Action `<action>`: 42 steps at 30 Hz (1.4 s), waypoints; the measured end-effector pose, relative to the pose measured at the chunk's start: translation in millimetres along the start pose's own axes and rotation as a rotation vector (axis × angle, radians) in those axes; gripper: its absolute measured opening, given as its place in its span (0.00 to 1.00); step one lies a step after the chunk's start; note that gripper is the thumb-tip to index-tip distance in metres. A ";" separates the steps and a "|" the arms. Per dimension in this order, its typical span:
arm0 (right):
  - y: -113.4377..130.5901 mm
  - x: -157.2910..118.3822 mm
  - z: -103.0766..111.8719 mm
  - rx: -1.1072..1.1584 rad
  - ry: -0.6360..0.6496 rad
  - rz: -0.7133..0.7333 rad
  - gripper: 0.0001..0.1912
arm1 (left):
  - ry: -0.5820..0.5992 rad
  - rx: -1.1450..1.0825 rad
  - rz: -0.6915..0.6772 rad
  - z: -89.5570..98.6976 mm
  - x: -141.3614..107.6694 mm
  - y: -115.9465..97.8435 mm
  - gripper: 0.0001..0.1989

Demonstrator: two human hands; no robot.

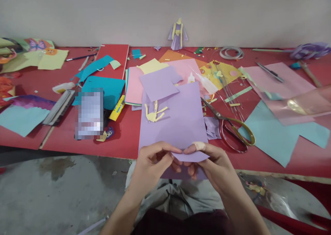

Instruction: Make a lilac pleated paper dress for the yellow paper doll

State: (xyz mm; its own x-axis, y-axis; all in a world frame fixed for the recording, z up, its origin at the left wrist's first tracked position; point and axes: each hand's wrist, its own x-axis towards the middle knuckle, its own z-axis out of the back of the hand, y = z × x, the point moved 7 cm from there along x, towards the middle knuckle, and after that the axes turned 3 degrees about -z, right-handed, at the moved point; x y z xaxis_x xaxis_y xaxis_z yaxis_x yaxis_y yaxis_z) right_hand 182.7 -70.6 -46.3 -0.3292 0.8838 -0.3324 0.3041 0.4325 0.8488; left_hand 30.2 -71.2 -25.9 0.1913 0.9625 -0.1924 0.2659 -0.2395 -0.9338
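Left hand (156,160) and right hand (216,158) are pinching a small lilac paper piece (190,157) over the big lilac sheet (182,124), long axis running 9-to-3, pointy corner aiming at 3. Left fingers (167,147) are kinda hiding its 9 end. Yellow paper cutout (152,117) is lying toward 10:30, scissors (219,116) around 1:30.

- Beyond the fingers (164,147): a plain grey wall (103,16), meeting the table's far edge.
- Around and ahead of them: a red tabletop (123,138), stretching left and right.
- Lower, to their left: grey floor (80,190) with a dark stain (57,168).
- Over everything: soft, dim light.
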 end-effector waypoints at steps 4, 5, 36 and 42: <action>3.8 -3.6 -2.6 -0.115 -0.019 0.014 0.13 | -0.093 -0.007 -0.021 1.3 -1.0 -4.6 0.10; 5.8 -4.6 -2.2 -0.146 -0.037 0.035 0.15 | -0.105 0.007 -0.019 2.0 -1.3 -5.2 0.09; 14.9 -4.1 -5.9 -0.388 -0.143 0.165 0.14 | -0.124 0.487 -0.155 4.6 -2.4 -19.6 0.07; 17.4 -4.1 -11.6 -0.442 -0.138 0.191 0.10 | -0.150 0.399 -0.139 6.3 -4.4 -16.6 0.06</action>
State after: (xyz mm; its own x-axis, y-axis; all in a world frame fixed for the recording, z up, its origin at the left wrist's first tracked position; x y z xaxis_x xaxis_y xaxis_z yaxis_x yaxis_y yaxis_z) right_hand 178.9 -68.7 -25.4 -0.1738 0.9682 -0.1798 -0.0699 0.1699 0.9830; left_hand 19.0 -70.6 -11.5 0.0330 0.9969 -0.0711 -0.1112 -0.0670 -0.9915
